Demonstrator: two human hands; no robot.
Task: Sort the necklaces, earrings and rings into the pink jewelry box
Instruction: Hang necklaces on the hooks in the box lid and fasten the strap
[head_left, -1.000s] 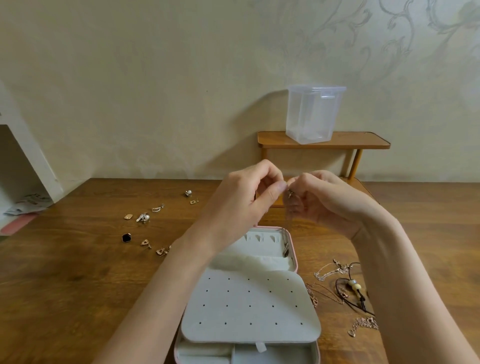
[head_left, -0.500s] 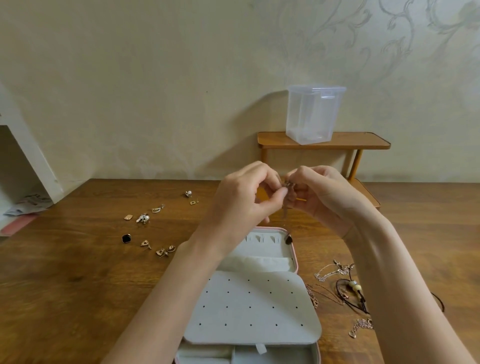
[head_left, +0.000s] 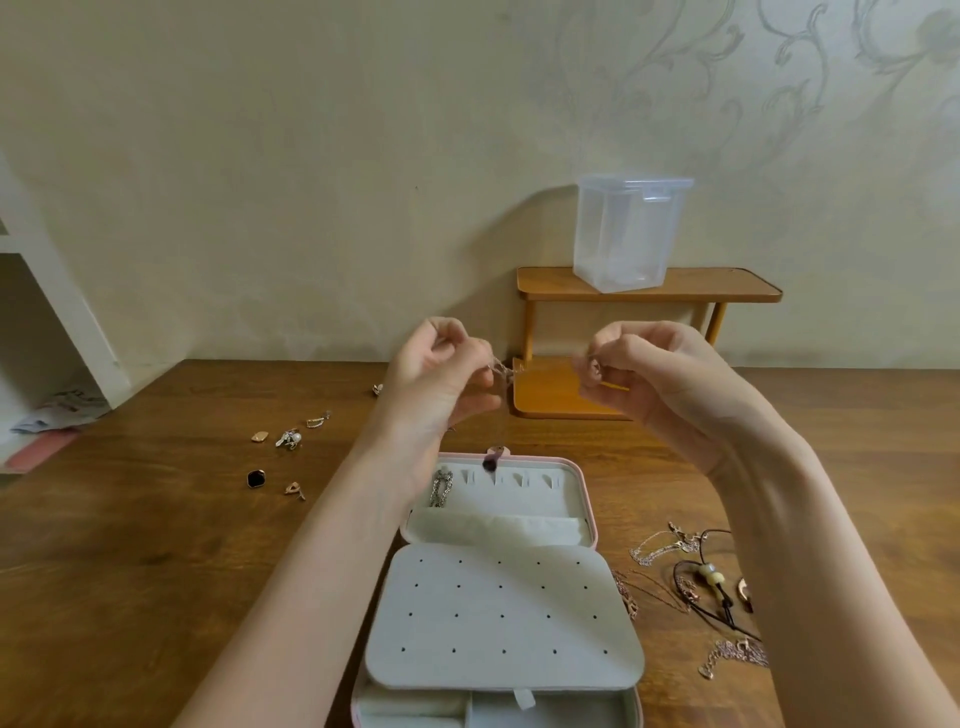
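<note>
Both hands are raised above the wooden table (head_left: 156, 545), level with each other and apart. The left hand (head_left: 441, 379) has its fingers curled and pinches one end of a thin silver necklace (head_left: 503, 370). The right hand (head_left: 644, 379) is curled too and pinches the other end; the chain between them is fine and hard to trace. A small dark pendant (head_left: 489, 462) hangs over the far rim of the box.

The pink jewelry box (head_left: 584, 483) lies open on the table below the hands. A silver chain (head_left: 440, 488) hangs in its far section at the left hook. A grey flap with rows of small holes (head_left: 504, 618) covers the middle; compartments show at the near edge.

Left of the box, loose earrings (head_left: 288, 439) and a black square piece (head_left: 256, 478) lie scattered on the table. Right of the box lies a tangle of necklaces (head_left: 696, 577), partly hidden by the right forearm.

At the wall, a clear plastic container (head_left: 628, 234) stands on a small wooden shelf (head_left: 727, 286).
</note>
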